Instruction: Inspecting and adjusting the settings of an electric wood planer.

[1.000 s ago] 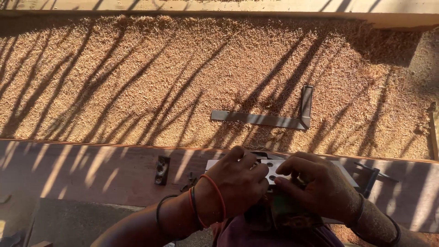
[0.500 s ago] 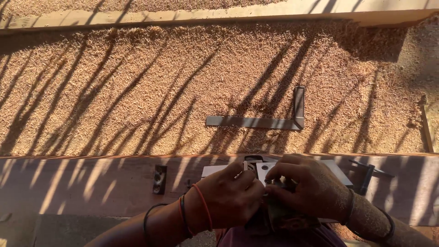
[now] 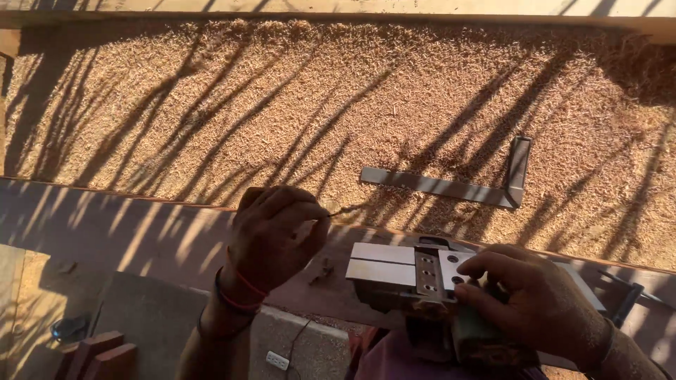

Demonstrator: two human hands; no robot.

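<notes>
Electric planer (image 3: 415, 278) lies turned sole-up near the lower middle of the view, its flat metal base plates catching the light and a dark plate with small holes or screws sitting between them. It rests against the person's lap and the near edge of the reddish wooden plank (image 3: 141, 232) that runs across the frame. The right hand (image 3: 524, 302) lies over the planer's right end, fingers spread and curled loosely around the body and the pale plate, steadying it rather than gripping hard. The left hand (image 3: 274, 236) is lifted clear of the tool, up and to the left of it, closed into a loose fist with thumb and forefinger pinched together; something thin and dark seems to stick out from the pinch, but it is too small to tell what it is. Red and dark bands circle that wrist.

Beyond the plank, a wide bed of wood shavings (image 3: 282, 112) covers the ground, crossed by long shadows, and a metal try square (image 3: 458, 186) lies on it well apart from both hands. A white power socket (image 3: 277, 360) sits low in the view.

As a judgement, the work on the planer's underside looks part-way through: the tool is still upside down and the dark plate is exposed.
</notes>
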